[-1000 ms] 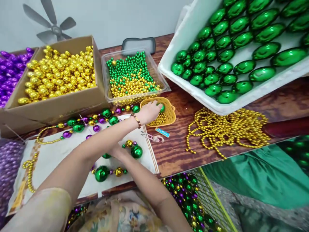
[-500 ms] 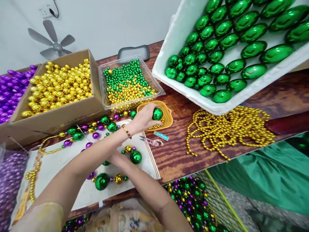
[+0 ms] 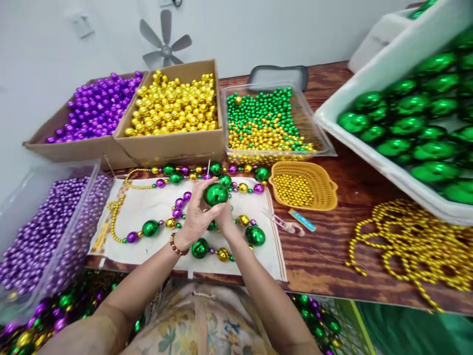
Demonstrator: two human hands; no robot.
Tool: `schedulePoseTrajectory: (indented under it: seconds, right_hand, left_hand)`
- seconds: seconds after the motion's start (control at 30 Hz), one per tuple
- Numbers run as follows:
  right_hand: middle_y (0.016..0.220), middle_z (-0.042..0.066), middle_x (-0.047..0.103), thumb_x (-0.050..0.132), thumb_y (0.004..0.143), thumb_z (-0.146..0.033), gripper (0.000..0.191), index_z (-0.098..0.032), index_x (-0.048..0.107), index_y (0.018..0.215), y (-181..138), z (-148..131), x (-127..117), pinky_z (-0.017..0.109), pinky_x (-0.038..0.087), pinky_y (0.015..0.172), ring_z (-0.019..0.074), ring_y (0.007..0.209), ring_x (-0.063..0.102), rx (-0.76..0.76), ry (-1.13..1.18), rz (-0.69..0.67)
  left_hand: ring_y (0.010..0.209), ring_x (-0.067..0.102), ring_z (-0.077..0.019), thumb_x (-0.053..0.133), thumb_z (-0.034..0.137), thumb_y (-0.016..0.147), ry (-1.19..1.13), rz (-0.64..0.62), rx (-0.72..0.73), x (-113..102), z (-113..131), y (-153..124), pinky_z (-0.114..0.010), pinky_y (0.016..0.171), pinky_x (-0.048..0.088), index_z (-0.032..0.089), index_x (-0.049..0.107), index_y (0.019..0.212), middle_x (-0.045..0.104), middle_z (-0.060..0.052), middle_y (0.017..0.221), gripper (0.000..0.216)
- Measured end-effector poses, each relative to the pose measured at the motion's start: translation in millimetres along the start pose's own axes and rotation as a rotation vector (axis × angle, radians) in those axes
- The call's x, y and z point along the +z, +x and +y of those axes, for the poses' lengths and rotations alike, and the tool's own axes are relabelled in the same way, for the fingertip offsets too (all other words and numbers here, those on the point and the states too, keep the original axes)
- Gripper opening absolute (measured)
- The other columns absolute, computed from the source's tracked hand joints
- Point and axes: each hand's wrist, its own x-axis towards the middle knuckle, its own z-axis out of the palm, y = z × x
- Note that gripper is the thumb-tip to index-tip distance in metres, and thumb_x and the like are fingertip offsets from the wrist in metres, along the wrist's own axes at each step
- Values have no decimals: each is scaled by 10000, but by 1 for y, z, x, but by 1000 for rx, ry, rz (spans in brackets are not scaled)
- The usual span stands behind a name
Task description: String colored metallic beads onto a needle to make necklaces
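Note:
A large shiny green ball (image 3: 216,194) sits in my left hand (image 3: 196,212), whose fingers and thumb curl around it. My right hand (image 3: 223,217) is pressed close against the left, just below the ball, its fingers closed and mostly hidden. From behind the ball a thin pale needle (image 3: 209,168) points upward; which fingers grip it is hidden. Under and around both hands, a strand of green, purple and gold beads lies on the white cloth (image 3: 148,261). Its larger green balls include one at the right (image 3: 254,235).
Behind stand boxes of purple balls (image 3: 107,103) and gold balls (image 3: 177,103), and a clear tub (image 3: 328,148). At right are a yellow basket (image 3: 325,197), snips (image 3: 284,224), gold bead strands (image 3: 414,246) and a foam box (image 3: 369,153). A purple bead tub (image 3: 88,182) stands left.
My left hand has brought the green ball from over the yellow basket back to my right hand above the cloth. The view has swung left.

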Motion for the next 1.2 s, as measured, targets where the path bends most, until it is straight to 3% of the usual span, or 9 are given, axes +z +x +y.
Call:
schedulePoseTrajectory:
  seconds: [0.13,0.27,0.4,0.57,0.77,0.9,1.2]
  right_hand:
    - [729,-1,692,597,841,-412,239,-197,693,801,-6,14,8,324,561,713,193,741,643,43,55,-22]
    - [682,3,698,618,709,-351,168,-213,694,768,-8,14,13,282,521,585,178,639,634,109,79,-28]
    - [698,9,713,682,709,-355,209,-218,711,864,-11,9,18,278,512,513,165,564,628,180,110,-44]
    - [754,41,753,750,713,-373,276,-198,718,924,-19,3,20,282,541,535,197,667,714,186,143,-50]
    - [745,50,756,743,766,-338,153,-199,742,829,-31,-10,21,248,469,464,179,622,696,147,55,-96]
    - [668,33,728,726,793,-341,154,-204,773,845,-40,-11,23,253,448,434,153,522,630,121,-42,-93]
    - [717,18,731,676,828,-292,136,-246,796,873,-47,-3,24,288,519,498,167,557,666,34,-137,-161]
  left_hand:
    - [1203,548,-265,775,458,802,129,114,36,-30,-22,-28,-450,1059,459,251,544,1241,574,-106,1230,538]
    - [1156,588,-239,807,419,764,72,88,-135,-54,-30,-45,-400,1000,500,243,509,1234,581,-102,1218,584]
    - [1153,596,-213,777,353,778,-113,65,-287,-76,-30,-47,-363,1005,503,269,483,1378,581,-92,1273,673]
    - [991,650,-183,763,343,769,-410,166,-481,-96,-26,-35,-358,902,561,253,600,1186,643,-49,1165,457]
    - [1042,695,-207,686,403,876,-848,321,-591,-109,-18,-9,-441,996,573,221,581,1068,671,-44,1127,284]
    - [1123,683,-220,602,474,944,-904,403,-667,-116,-19,7,-408,1017,586,193,604,1065,688,-80,1177,306]
    - [1247,626,-228,562,498,973,-862,437,-613,-128,-19,27,-375,1012,600,192,596,1090,661,-78,1236,330]
